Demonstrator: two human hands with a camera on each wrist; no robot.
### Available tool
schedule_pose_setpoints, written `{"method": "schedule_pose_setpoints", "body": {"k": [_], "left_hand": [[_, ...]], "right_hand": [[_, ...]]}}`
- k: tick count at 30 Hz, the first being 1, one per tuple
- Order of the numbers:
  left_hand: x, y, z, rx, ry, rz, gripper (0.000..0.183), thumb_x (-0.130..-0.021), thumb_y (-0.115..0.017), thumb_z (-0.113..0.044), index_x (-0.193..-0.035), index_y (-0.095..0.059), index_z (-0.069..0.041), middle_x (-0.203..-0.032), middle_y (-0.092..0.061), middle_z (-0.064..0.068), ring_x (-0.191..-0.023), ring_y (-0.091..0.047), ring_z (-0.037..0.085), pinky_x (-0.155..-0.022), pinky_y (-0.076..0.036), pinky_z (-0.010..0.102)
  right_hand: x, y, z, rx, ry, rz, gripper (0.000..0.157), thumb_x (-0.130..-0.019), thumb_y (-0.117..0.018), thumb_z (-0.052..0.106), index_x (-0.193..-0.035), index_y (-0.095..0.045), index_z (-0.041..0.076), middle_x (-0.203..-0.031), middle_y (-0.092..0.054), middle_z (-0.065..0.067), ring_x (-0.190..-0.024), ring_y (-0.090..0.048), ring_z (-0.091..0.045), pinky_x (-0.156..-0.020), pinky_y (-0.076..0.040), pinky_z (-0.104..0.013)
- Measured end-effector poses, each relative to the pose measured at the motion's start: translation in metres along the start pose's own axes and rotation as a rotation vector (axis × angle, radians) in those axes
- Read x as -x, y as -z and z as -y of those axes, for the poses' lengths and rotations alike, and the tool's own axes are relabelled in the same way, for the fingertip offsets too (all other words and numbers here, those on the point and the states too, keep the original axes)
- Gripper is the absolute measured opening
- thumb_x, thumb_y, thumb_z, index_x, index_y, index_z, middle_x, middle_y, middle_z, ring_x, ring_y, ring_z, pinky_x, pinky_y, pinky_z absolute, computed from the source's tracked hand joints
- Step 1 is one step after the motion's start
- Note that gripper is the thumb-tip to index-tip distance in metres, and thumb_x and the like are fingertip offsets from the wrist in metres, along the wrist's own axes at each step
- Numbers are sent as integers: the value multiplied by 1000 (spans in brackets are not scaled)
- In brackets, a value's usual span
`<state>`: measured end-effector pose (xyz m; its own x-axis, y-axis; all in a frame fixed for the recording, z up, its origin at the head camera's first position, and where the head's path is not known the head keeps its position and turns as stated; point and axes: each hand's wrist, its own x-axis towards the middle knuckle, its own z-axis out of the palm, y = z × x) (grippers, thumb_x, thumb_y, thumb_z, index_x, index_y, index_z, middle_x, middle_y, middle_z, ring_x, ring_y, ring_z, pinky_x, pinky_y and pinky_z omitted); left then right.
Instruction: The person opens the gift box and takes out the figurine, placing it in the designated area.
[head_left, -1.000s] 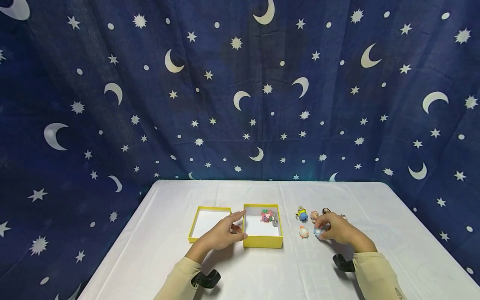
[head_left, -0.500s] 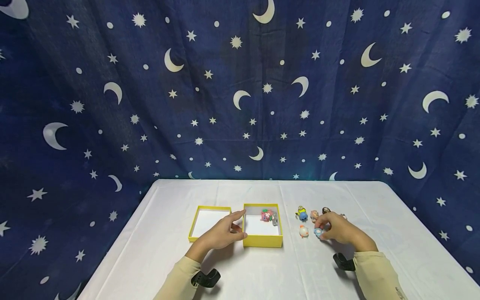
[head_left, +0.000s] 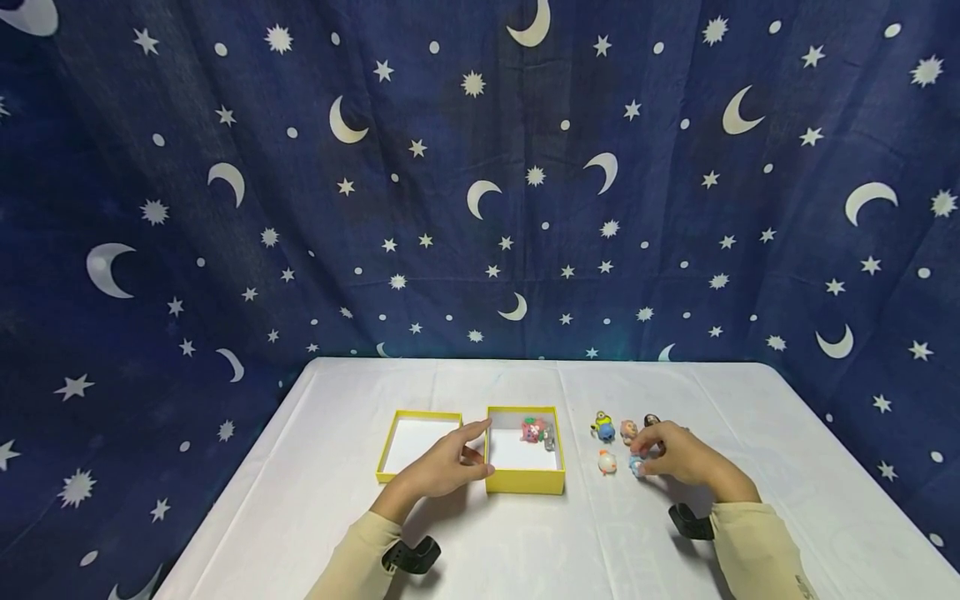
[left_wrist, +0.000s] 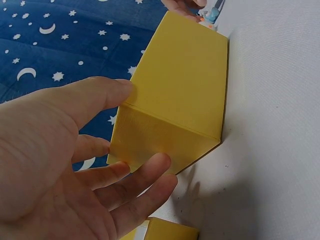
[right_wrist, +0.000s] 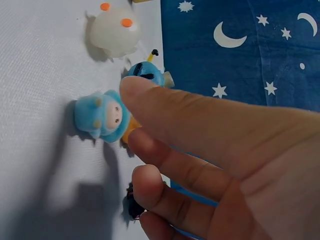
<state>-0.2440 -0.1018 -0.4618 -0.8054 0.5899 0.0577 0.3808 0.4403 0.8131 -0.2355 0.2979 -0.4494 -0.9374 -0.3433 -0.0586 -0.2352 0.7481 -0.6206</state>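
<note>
My left hand (head_left: 442, 468) rests against the left side of a yellow box (head_left: 525, 482), fingers extended; in the left wrist view its thumb touches the box's edge. Inside that box lie a pink figurine (head_left: 532, 431) and a small grey one (head_left: 550, 439). With thumb and forefinger at its hood, my right hand (head_left: 678, 457) pinches a light-blue hooded figurine (right_wrist: 102, 116), which stands upright on the table. A white round figurine with orange spots (right_wrist: 116, 31) is beside it. Behind are a yellow-and-blue pair, a peach figurine (head_left: 628, 431) and a dark-haired one (head_left: 651, 420), partly hidden by the hand.
A shallow yellow lid (head_left: 382, 454) with a white inside lies left of the box, partly behind my left hand. The white-covered table (head_left: 517, 550) ends at a dark blue curtain (head_left: 420, 275) with moons and stars.
The light-blue figurine has turned slightly in my right fingers, staying in nearly the same spot. My right hand has shifted a little; my left hand and the box keep their places.
</note>
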Motion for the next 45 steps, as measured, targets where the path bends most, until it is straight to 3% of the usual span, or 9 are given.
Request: {"method": "schedule_pose_setpoints", "body": {"k": [5,11,18,22,30,34,39,45], "left_hand": [[2,0,0,-2,8,7,76,-95,-70,-17,-157,-31,2,-162,-34,23,-103,-67,17,-91,-56,30],[1,0,-2,8,9,1,76,-94,-71,-15,-156,-31,4,-161,-33,25,-103,-67,19,-92,-57,35],[2,0,-3,10,10,-3,76,-93,-72,-14,-156,-32,4,-161,-33,27,-102,-67,21,-91,-57,33],[2,1,-3,20,12,-3,76,-94,-72,-15,-156,-32,4,-161,-32,26,-103,-67,21,-91,-56,33],[2,1,-4,29,15,-4,76,-93,-72,-15,-156,-32,3,-162,-32,25,-103,-66,21,-89,-56,31],[2,1,-3,21,12,-1,76,-94,-71,-15,-156,-32,3,-161,-32,26,-103,-66,21,-91,-57,35],[2,1,-3,-2,17,-1,76,-94,-71,-18,-156,-32,2,-161,-33,25,-103,-67,19,-90,-56,30],[1,0,-1,-5,6,-4,76,-94,-71,-18,-156,-32,3,-160,-35,25,-102,-66,19,-93,-57,39]], "right_hand": [[2,1,2,17,72,-39,20,-81,-79,3,-99,-73,-2,-92,-70,-9,-85,-58,-17,-68,-47,-24],[1,-1,7,17,101,-87,21,-85,-79,10,-102,-73,0,-99,-72,-10,-87,-60,-19,-71,-48,-24],[-1,-4,18,-6,62,-98,33,-88,-78,16,-113,-71,-4,-102,-73,-14,-73,-53,-10,-62,-44,-22],[-2,-9,23,-33,48,-74,34,-90,-75,18,-115,-71,-4,-104,-71,-14,-70,-55,-9,-59,-47,-23],[-5,-16,33,-54,109,-55,34,-93,-73,22,-115,-71,-4,-108,-72,-17,-81,-60,-13,-66,-51,-23],[-7,-21,39,3,122,-89,34,-93,-73,24,-115,-72,-1,-108,-73,-16,-81,-59,-10,-66,-48,-23],[-9,-28,46,15,101,-127,35,-92,-73,25,-120,-71,3,-116,-73,-15,-84,-61,-9,-67,-48,-23],[-12,-35,55,27,110,-141,39,-93,-72,26,-125,-69,3,-124,-71,-13,-96,-63,-19,-74,-50,-29]]}}
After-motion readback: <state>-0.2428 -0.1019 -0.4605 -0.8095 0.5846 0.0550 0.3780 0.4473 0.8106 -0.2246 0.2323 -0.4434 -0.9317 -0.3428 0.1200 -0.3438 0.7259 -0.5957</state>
